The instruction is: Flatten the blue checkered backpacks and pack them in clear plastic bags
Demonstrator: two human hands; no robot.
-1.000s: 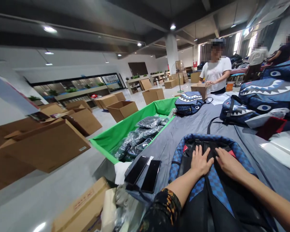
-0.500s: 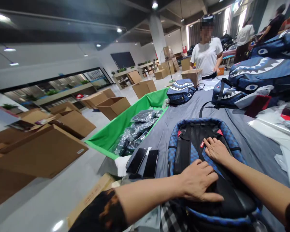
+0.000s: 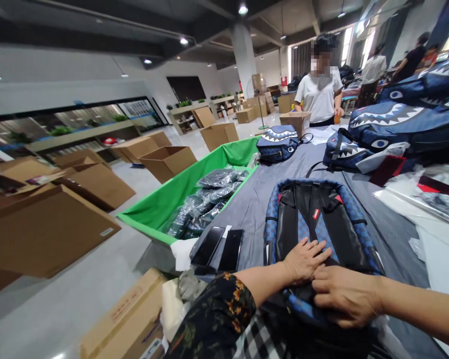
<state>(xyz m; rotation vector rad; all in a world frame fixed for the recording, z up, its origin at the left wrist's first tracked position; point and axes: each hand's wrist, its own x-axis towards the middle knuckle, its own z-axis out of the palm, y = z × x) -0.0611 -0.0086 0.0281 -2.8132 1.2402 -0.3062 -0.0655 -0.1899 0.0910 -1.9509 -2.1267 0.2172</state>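
Around the hands, the frame is crowded: at the middle, a green bin (image 3: pixel 187 184) holds plastic-wrapped bundles (image 3: pixel 209 199), its near side running along the grey cloth (image 3: pixel 247 202) of the work surface. Just left of the checkered backpack (image 3: pixel 324 229), two dark phones (image 3: pixel 231 251) lie side by side. Beyond its top end sits a small shark-faced bag (image 3: pixel 278 144), with an open-topped carton (image 3: pixel 295 121) behind it and a person in a white shirt (image 3: pixel 320 99) standing there. Toward the upper right, larger shark-faced bags (image 3: pixel 404 124) are heaped, and white plastic sheets (image 3: pixel 415 219) spread below them at the right edge. A long carton (image 3: pixel 123 314) fills the lower left, near the dark floral sleeve (image 3: pixel 217 314). The backpack lies strap side up at the lower right, its top pointing away and a red label (image 3: pixel 316 214) between the straps. The left hand (image 3: pixel 307 260) rests palm down on its lower half, fingers loosely spread and gripping nothing visible. Touching it, the right hand (image 3: pixel 349 294) is bent over the bottom end, fingers curled under; whether they pinch fabric cannot be told. Both hands hide part of the backpack's lower end.
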